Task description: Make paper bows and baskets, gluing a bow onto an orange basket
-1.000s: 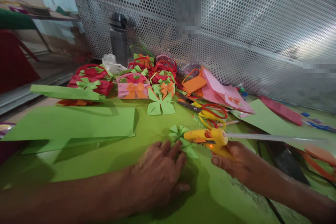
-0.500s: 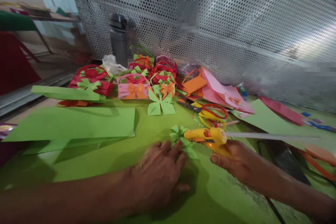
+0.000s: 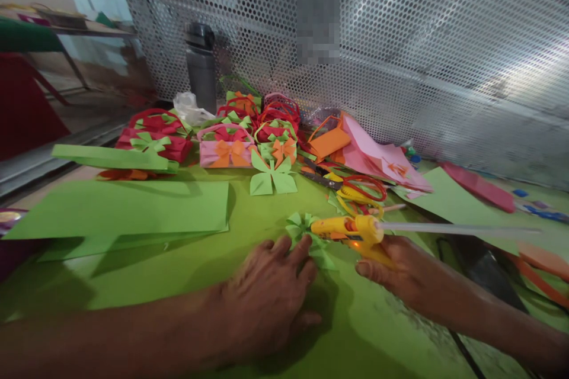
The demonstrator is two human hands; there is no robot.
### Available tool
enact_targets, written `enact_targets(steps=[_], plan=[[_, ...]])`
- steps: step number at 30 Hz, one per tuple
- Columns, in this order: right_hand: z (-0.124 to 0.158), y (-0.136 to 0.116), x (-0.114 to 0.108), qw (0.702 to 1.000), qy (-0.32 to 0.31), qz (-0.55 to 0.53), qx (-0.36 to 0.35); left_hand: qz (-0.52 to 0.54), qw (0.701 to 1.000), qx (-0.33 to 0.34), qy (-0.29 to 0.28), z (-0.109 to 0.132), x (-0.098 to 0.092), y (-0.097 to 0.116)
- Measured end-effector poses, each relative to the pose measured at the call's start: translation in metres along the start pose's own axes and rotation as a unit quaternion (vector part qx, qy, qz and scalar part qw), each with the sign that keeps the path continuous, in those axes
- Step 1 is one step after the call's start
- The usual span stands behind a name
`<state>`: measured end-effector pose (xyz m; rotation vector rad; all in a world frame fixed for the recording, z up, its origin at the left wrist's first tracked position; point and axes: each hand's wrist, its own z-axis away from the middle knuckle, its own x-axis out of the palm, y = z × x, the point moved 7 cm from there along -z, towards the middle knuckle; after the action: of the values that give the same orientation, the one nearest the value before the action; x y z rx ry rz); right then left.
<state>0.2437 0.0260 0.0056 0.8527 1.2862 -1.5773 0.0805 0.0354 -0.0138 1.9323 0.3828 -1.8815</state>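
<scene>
My right hand [image 3: 400, 269] is wrapped round the grip of a yellow hot glue gun [image 3: 344, 228], with a long clear glue stick [image 3: 457, 228] sticking out of its back. A small orange light glows on the gun. Its nozzle is at the middle of a light green paper bow [image 3: 299, 224] lying on the table. My left hand [image 3: 275, 293] rests palm down, fingers apart and slightly bent, the index fingertip on the bow's near edge. Part of the bow is hidden by the gun and fingers. A flat green paper butterfly shape [image 3: 272, 180] stands farther back.
Several small red, pink and green paper bags [image 3: 226, 151] crowd the back, near a grey bottle [image 3: 201, 68]. Green paper sheets [image 3: 128, 207] lie left. Scissors [image 3: 355, 186] and pink paper [image 3: 371, 151] lie right. A perforated metal panel [image 3: 391, 41] stands behind the table.
Almost nothing differs. The bow's far tips sit very slightly farther left, and the glue gun's nozzle stays at its middle. Both hands keep nearly the same place.
</scene>
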Motion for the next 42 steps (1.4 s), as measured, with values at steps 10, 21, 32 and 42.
enact_targets(steps=[10, 21, 32, 42], plan=[[-0.003, -0.001, 0.000, 1.000, 0.004, -0.003, -0.019, 0.014, 1.000, 0.002, 0.009, 0.000, 0.001, -0.003], [0.001, -0.011, -0.003, 0.999, -0.009, -0.013, -0.031, 0.006, 1.000, 0.000, 0.011, 0.001, 0.003, -0.002], [0.000, -0.007, -0.004, 1.000, -0.007, 0.012, 0.002, 0.009, 1.000, 0.003, 0.012, 0.000, 0.003, -0.002], [-0.001, -0.015, -0.006, 0.999, 0.016, -0.016, -0.034, 0.006, 1.000, 0.002, -0.003, -0.001, 0.002, -0.001]])
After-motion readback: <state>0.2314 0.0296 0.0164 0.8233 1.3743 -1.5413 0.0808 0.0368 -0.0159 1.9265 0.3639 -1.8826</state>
